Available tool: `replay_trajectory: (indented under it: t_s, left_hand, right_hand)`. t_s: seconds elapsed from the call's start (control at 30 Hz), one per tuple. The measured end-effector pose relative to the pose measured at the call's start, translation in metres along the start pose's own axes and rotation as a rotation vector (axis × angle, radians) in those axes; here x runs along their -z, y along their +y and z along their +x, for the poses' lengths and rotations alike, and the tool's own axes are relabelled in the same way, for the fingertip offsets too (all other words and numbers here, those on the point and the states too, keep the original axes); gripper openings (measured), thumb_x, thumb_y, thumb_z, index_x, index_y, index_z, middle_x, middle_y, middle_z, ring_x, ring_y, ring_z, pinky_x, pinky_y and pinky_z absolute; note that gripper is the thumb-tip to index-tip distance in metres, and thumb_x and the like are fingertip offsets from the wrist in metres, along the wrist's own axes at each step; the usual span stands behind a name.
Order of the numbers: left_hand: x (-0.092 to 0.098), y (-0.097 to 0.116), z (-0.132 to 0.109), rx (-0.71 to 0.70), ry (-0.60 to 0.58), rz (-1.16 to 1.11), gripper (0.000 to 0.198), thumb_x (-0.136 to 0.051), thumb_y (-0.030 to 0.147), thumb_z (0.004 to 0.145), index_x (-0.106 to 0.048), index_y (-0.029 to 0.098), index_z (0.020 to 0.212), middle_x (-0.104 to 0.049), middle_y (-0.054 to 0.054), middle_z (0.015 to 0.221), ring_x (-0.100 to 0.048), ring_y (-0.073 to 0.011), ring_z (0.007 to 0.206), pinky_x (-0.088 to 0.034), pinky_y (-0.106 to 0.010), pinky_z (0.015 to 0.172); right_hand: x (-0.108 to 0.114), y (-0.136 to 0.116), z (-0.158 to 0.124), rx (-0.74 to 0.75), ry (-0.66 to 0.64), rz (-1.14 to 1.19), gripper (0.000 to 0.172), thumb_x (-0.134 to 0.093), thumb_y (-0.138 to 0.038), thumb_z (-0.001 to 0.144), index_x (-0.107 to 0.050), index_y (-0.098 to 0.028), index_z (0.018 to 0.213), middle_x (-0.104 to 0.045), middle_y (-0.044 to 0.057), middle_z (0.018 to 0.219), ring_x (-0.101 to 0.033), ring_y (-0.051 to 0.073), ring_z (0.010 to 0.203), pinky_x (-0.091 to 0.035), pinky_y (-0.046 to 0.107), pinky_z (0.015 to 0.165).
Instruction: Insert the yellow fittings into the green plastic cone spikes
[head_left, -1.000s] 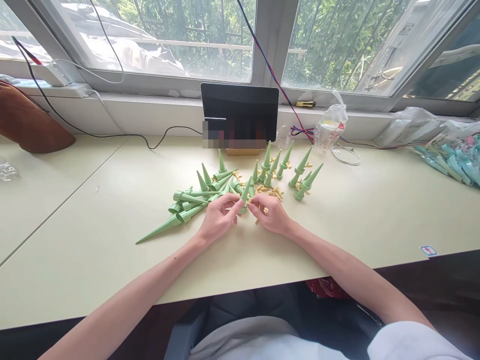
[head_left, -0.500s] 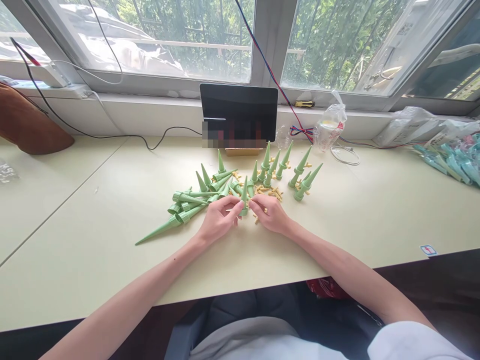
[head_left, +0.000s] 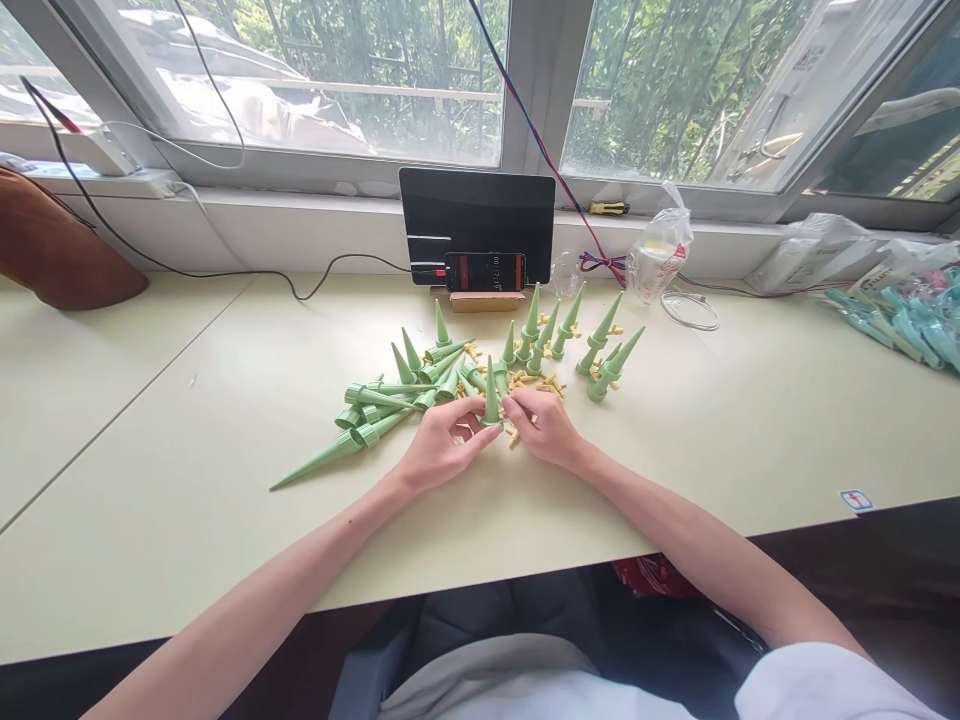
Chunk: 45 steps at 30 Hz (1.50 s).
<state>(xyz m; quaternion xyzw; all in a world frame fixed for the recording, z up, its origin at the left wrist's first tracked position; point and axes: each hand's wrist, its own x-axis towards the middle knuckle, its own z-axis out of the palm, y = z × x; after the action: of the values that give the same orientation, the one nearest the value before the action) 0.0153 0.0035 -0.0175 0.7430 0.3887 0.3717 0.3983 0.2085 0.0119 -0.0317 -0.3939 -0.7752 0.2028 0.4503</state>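
A green plastic spike [head_left: 491,392] stands upright, point up, between my two hands. My left hand [head_left: 448,440] is closed around its base, with the thumb in front. Close against the spike's right side, my right hand [head_left: 541,425] is pinched; whatever lies between its fingertips is hidden. Small yellow plastic pieces [head_left: 551,386] are scattered just behind my right hand. Left of my left hand lies a pile of green spikes [head_left: 379,400], several on their sides. More spikes with yellow pieces at their sides [head_left: 607,365] stand upright at the right.
A phone [head_left: 487,272] leans against a dark tablet [head_left: 480,205] on a small cardboard stand [head_left: 487,302]. A black cable [head_left: 247,272] crosses the back left. At the back right are a bagged cup [head_left: 660,255], a coiled white cable [head_left: 690,312] and bags of teal items [head_left: 907,320].
The spike has shifted slightly right and down. My left thumb has slid lower, across the base, and my right hand has moved slightly right.
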Motion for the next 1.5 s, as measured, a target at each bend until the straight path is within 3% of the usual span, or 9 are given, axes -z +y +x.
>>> replay_trajectory:
  t_s: [0.13, 0.43, 0.83, 1.07, 1.23, 1.5]
  left_hand:
    - [0.0, 0.0, 0.0, -0.031, -0.004, 0.027, 0.029, -0.066, 0.036, 0.086, -0.067, 0.015, 0.106, -0.067, -0.006, 0.093, -0.061, -0.0141, 0.07, -0.056, -0.028, 0.064]
    - [-0.002, -0.005, -0.002, -0.177, 0.068, 0.103, 0.016, -0.068, 0.027, 0.087, -0.065, 0.016, 0.098, -0.058, -0.001, 0.082, -0.054, -0.0083, 0.06, -0.05, -0.021, 0.054]
    - [-0.004, -0.015, -0.002, -0.349, 0.116, 0.227, 0.02, -0.067, 0.022, 0.089, -0.065, 0.02, 0.109, -0.063, -0.003, 0.097, -0.049, -0.0047, 0.055, -0.048, -0.019, 0.053]
    - [-0.004, -0.01, -0.004, -0.295, 0.124, 0.244, 0.018, -0.069, 0.027, 0.087, -0.066, 0.019, 0.103, -0.057, 0.001, 0.08, -0.046, -0.0062, 0.053, -0.045, -0.02, 0.051]
    - [-0.003, -0.003, -0.004, -0.228, 0.119, 0.246, 0.015, -0.07, 0.03, 0.085, -0.063, 0.017, 0.087, -0.051, 0.002, 0.07, -0.041, -0.0076, 0.053, -0.04, -0.02, 0.049]
    - [-0.004, 0.005, -0.006, 0.038, 0.051, -0.048, 0.023, -0.072, 0.035, 0.082, -0.063, 0.016, 0.09, -0.036, 0.008, 0.054, -0.029, -0.0062, 0.046, -0.025, -0.021, 0.043]
  right_hand:
    - [0.0, -0.001, 0.0, 0.0, -0.022, 0.01, 0.037, -0.042, -0.032, 0.1, -0.044, -0.02, 0.065, -0.045, -0.002, 0.057, -0.041, 0.011, 0.052, -0.034, 0.025, 0.053]
    - [-0.001, -0.006, -0.001, -0.11, -0.039, 0.119, 0.039, -0.042, -0.036, 0.099, -0.045, -0.019, 0.064, -0.051, 0.0, 0.058, -0.044, 0.011, 0.052, -0.034, 0.024, 0.051]
    - [-0.002, -0.009, -0.001, -0.286, -0.069, 0.309, 0.047, -0.044, -0.05, 0.096, -0.048, -0.019, 0.061, -0.043, -0.003, 0.05, -0.04, 0.01, 0.048, -0.038, 0.023, 0.048]
    - [-0.001, -0.01, -0.001, -0.267, -0.068, 0.298, 0.043, -0.044, -0.043, 0.097, -0.046, -0.019, 0.061, -0.045, -0.003, 0.052, -0.04, 0.01, 0.049, -0.036, 0.023, 0.048]
    - [0.0, -0.012, -0.001, -0.24, -0.061, 0.278, 0.042, -0.044, -0.041, 0.097, -0.046, -0.019, 0.061, -0.046, -0.002, 0.054, -0.04, 0.01, 0.051, -0.034, 0.024, 0.049]
    - [0.0, -0.01, -0.001, -0.175, -0.055, 0.171, 0.041, -0.042, -0.04, 0.098, -0.044, -0.019, 0.062, -0.047, -0.001, 0.057, -0.04, 0.011, 0.052, -0.031, 0.025, 0.051]
